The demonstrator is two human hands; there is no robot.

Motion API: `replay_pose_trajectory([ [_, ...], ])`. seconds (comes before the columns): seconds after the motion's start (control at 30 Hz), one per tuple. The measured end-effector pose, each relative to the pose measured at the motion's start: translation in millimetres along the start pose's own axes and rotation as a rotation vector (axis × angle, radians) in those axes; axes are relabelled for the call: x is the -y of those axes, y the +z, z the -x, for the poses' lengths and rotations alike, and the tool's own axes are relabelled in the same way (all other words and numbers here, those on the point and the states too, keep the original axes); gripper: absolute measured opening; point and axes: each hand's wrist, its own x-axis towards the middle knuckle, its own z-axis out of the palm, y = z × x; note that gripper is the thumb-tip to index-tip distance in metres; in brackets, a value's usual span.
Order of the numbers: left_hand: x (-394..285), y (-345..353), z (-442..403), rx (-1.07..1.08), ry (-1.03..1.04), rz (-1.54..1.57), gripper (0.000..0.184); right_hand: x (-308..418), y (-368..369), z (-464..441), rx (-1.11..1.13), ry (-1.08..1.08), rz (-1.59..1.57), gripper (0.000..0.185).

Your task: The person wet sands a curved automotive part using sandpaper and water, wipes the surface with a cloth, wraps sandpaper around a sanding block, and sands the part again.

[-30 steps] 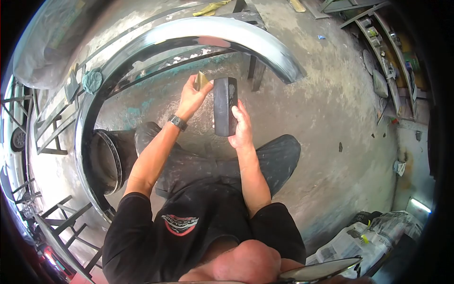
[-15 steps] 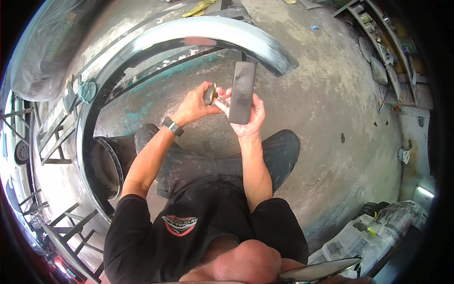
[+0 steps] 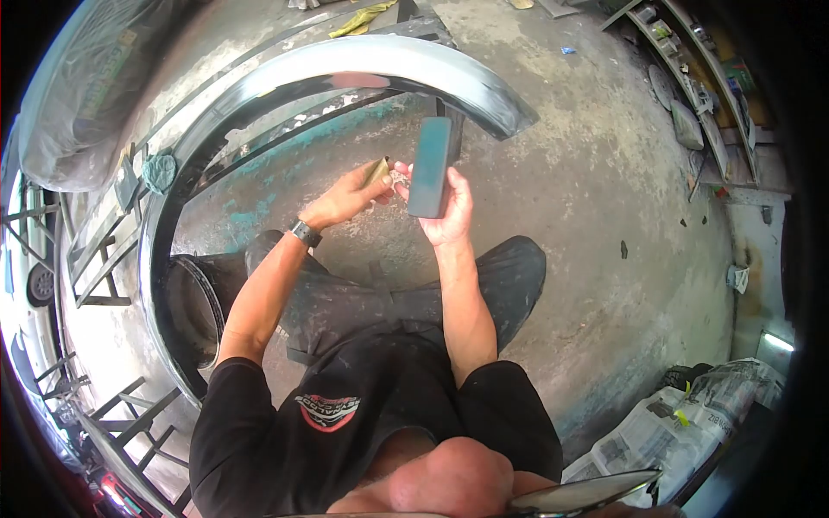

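My left hand [image 3: 339,200], with a watch on its wrist, pinches a folded tan sheet of sandpaper [image 3: 378,173]. My right hand [image 3: 451,216] is wrapped around a long teal sanding block [image 3: 429,168] with rounded corners, held upright with its flat face toward me. Between the hands, the right fingertips touch a small crumpled, pale piece [image 3: 399,178] that I cannot make out. Both hands are above the floor, in front of my knees. Beyond them curves a glossy arched panel, like a fender [image 3: 363,59], white on top with a pinkish patch and a dark inner edge.
A dark bucket [image 3: 197,302] stands by my left knee, inside the arch. Metal stands [image 3: 129,423] are on the left, with a teal cloth [image 3: 160,173] near the panel. Newspaper [image 3: 665,432] lies at lower right. Shelves [image 3: 691,78] line the right wall.
The block has shifted slightly left and shows a teal face where a dark grey one showed before. The sandpaper in my left hand is turned, with more of its tan side visible.
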Motion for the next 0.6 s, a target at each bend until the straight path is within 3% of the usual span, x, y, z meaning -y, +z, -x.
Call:
replay_pose_trajectory([
  [0.1, 18.2, 1.3, -11.0, -0.199, 0.001, -0.255, 0.066, -5.1, 6.8, 1.7, -0.166, -0.109, 0.364, 0.046],
  [0.13, 21.0, 1.4, -13.1, -0.293, -0.009, -0.352, 0.067, -6.4, 5.2, 3.4, -0.095, -0.072, 0.245, 0.047],
  [0.27, 43.7, -8.7, -24.4, -0.271, -0.12, -0.345, 0.062, -15.3, -0.4, 13.0, 0.158, 0.095, -0.197, 0.05],
  [0.3, 50.4, -5.4, -27.1, -0.302, -0.041, -0.31, 0.06, -19.2, 1.0, 14.6, 0.217, 0.142, -0.298, 0.051],
  [0.37, 64.4, -0.5, -30.0, -0.372, 0.116, -0.235, 0.055, -29.3, -0.6, 15.9, 0.172, 0.167, -0.331, 0.053],
  [0.43, 56.1, -3.1, -28.5, -0.31, -0.095, -0.07, 0.051, -36.6, -3.4, 15.9, 0.122, 0.202, -0.369, 0.052],
  [0.47, 52.6, -4.6, -29.0, -0.277, -0.2, 0.013, 0.048, -39.2, -7.9, 13.5, 0.069, 0.19, -0.306, 0.051],
  [0.53, 67.0, -10.8, -33.3, -0.275, -0.162, 0.045, 0.045, -41.4, -16.0, 6.5, -0.045, 0.165, -0.178, 0.049],
  [0.6, 75.5, -6.4, -30.4, -0.271, -0.154, 0.139, 0.044, -51.7, -35.1, -1.0, -0.21, -0.027, 0.176, 0.041],
])
